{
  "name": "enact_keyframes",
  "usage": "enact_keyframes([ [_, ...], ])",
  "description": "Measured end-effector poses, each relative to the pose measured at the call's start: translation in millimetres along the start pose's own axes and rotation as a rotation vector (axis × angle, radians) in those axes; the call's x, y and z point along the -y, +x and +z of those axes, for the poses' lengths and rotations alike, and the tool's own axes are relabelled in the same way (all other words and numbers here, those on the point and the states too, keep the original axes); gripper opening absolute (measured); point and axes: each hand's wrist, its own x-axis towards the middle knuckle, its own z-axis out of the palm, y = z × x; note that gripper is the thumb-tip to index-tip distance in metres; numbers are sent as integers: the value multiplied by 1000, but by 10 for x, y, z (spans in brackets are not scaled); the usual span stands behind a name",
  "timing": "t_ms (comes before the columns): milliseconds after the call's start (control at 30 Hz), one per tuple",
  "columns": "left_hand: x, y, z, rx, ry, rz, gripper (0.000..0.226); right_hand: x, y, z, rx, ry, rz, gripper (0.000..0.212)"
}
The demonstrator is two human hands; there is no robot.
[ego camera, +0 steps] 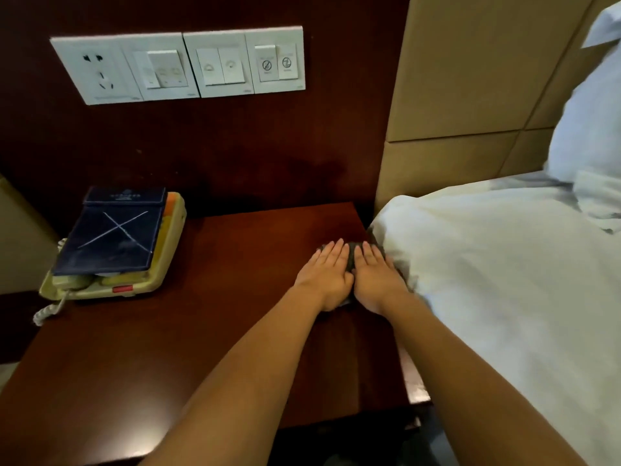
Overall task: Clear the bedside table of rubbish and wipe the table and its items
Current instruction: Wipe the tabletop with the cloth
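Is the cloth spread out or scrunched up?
Scrunched up: the cloth is a small dark lump pressed under the left hand and right hand on the table.

Standing by the bedside table [218, 297], I count on it one telephone [148, 280], one dark blue folder [114, 237] atop that, and one grey cloth [352, 255] under two hands: left hand [327, 274], right hand [374, 277]. Above the table there are one socket plate [97, 70] and three switch plates [220, 65]. Right of the table is one bed [487, 264].
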Motion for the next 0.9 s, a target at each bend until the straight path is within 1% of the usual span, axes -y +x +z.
enact_keyframes([
  [233, 735, 599, -226, -28, 3, -65, 58, 322, 914, -89, -76, 46, -46, 58],
  [467, 1229, 716, -338, -55, 7, -105, 57, 682, 1276, -144, -60, 63, -73, 55],
  [567, 1309, 579, -311, -56, 17, -138, 57, 798, 1210, -125, -54, 42, -78, 53],
  [700, 1228, 213, -227, -45, 55, -171, 57, 881, 850, -47, -35, 18, -102, 52],
  [900, 743, -573, -21, -20, 69, -155, 58, 820, -97, 157, -8, 62, -104, 51],
])
